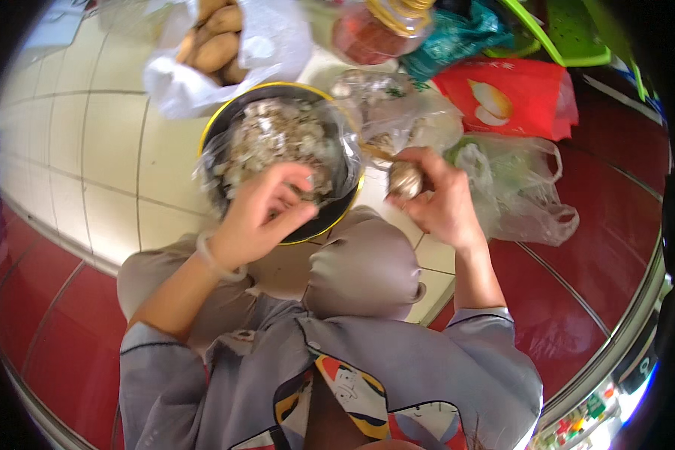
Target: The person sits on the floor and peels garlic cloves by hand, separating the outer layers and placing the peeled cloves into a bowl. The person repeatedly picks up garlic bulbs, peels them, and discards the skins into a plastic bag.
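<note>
A whole garlic bulb [406,180] is gripped in my right hand [441,197], its dry stem pointing up and left. My left hand [267,216] hovers over the near side of a dark bin with a yellow rim [281,84], fingers curled and apart; nothing shows between them. A clear plastic bag lines the bin, and a heap of pale, papery scraps [281,135], seemingly garlic skins, fills it. Just beyond my right hand, a clear plastic bag [394,107] lies on the floor with what looks like more garlic inside.
Potatoes [219,50] sit in a white plastic bag [275,50] at the back left. A jar with reddish contents [371,34], a teal bag [455,39], a red packet [506,98] and green plastic baskets [574,39] stand farther back. A translucent bag [520,191] lies at the right.
</note>
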`<state>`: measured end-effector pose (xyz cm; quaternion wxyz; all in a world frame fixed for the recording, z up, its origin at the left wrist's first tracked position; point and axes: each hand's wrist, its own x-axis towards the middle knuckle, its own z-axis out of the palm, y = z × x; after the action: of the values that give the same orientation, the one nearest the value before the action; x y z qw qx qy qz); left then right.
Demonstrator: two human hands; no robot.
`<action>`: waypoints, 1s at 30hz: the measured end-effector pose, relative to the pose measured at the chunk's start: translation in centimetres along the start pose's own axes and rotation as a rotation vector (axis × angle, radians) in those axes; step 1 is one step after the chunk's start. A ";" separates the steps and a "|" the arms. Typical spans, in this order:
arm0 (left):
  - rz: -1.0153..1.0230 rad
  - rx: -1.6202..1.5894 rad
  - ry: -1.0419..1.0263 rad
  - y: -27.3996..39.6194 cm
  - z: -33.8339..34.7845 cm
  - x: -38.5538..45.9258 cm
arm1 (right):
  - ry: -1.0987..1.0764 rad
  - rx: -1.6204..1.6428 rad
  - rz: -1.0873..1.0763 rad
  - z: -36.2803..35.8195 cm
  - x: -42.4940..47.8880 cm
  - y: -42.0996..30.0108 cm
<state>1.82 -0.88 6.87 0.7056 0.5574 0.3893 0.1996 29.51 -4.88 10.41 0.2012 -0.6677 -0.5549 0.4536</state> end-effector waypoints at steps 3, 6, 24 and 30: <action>-0.242 -0.225 -0.151 0.5 0.0 0.3 | -0.140 -0.228 -0.388 4.1 1.9 -4.1; -0.070 0.029 0.069 -2.4 -0.5 0.6 | -0.222 -0.258 -0.542 7.8 4.8 -4.3; -0.077 0.265 0.341 -3.7 -3.9 -1.2 | -0.413 0.181 -0.089 12.3 6.4 -5.8; 0.011 0.327 0.450 -4.1 -3.5 -0.8 | -0.541 0.775 0.011 13.1 7.2 -3.2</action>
<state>-1.96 -0.44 3.03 0.5010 0.6076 0.5602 0.2567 16.70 -0.36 3.49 0.2814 -0.4041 -0.3738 0.7860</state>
